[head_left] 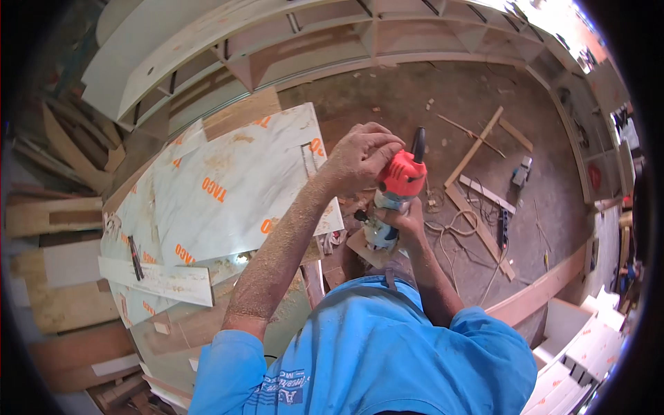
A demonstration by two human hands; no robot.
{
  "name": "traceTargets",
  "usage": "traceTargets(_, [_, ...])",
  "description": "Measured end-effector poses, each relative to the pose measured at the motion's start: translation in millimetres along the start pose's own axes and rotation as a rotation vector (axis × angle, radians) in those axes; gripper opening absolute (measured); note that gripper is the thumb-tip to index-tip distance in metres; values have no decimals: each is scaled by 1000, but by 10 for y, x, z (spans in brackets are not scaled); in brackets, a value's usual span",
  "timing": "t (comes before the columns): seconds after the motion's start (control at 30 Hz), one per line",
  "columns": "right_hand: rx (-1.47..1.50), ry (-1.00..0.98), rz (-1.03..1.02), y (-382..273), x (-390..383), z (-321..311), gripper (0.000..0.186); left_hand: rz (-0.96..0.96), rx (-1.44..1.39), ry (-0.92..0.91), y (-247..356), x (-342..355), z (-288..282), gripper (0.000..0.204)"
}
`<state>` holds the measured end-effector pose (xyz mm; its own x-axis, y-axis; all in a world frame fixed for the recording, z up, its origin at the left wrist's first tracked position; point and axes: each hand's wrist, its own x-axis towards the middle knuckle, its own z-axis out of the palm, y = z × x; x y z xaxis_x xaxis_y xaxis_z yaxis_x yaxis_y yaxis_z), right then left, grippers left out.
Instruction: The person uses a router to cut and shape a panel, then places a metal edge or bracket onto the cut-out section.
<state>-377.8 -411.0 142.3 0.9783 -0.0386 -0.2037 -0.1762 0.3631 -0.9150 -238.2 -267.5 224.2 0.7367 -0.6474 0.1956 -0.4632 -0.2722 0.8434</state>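
Observation:
A trim router [402,176] with a red top, a metal body and a black cord end stands upright close in front of my body. My right hand [407,218] wraps round its metal body from the right. The bent fingers of my left hand [363,158] press against the left side of the red top. Sawdust coats my left forearm and hand. To the left lies a marble-patterned white board [242,166] with orange print and sawdust on it. A white strip [155,280] rests on its near side, and a dark slim tool [135,257] lies across the strip.
Long open cabinet frames [318,69] line the far side. On the floor at right lie wooden battens [477,225], a looped cable [453,225], a black power strip [503,229] and another power tool [521,171]. Board offcuts [66,283] pile up at far left.

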Motion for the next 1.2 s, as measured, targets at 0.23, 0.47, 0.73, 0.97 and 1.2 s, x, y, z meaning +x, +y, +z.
traceTargets(0.23, [17,-81,-51,28,-209,145,41,17,-7,105,138,-389,-113,27])
traceTargets(0.47, [382,-19,-46,83,-353,643,31,-109,200,603,709,-1340,-611,34])
traceTargets(0.73, [723,90,161,98,-340,1066,39,-451,-590,389,1433,-3516,62,25])
traceTargets(0.97, [708,138,245,155,-937,1688,50,-410,-483,174,1290,-3866,1270,48])
traceTargets(1.2, [683,-16,433,504,-1332,2043,49,-468,-800,573,608,-4120,1671,91])
